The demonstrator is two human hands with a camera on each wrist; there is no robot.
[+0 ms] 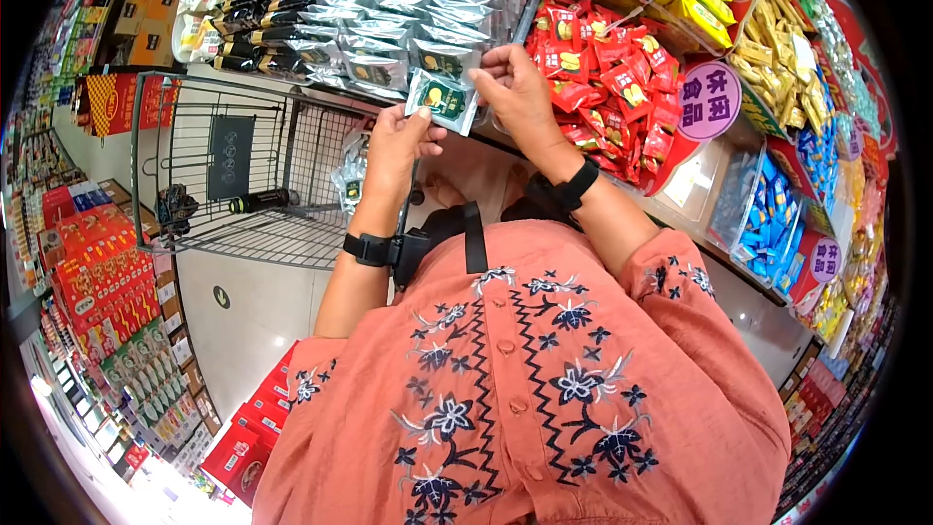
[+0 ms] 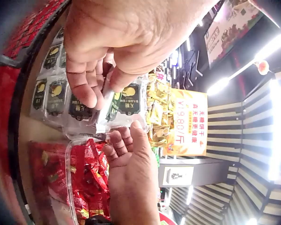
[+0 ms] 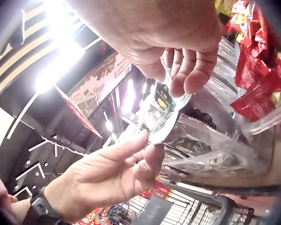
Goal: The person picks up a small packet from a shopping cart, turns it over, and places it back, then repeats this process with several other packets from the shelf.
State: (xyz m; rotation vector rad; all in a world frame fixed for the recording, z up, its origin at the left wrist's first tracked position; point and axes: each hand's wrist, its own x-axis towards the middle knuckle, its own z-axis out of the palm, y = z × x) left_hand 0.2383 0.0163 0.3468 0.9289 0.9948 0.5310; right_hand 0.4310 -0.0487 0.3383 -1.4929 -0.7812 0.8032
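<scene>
A small silver snack packet with a green label is held up between both hands, in front of a display of like packets. My left hand pinches its lower left edge between thumb and fingers. At its upper right side, my right hand pinches the other edge. In the right wrist view the packet is seen edge-on, with the left thumb on its near corner. The left wrist view shows the packet tilted over the rows of packets.
A shopping cart stands at the left, with a dark bottle and silver packets in it. Red snack packets fill a bin at the right. Blue packets lie in a clear bin further right.
</scene>
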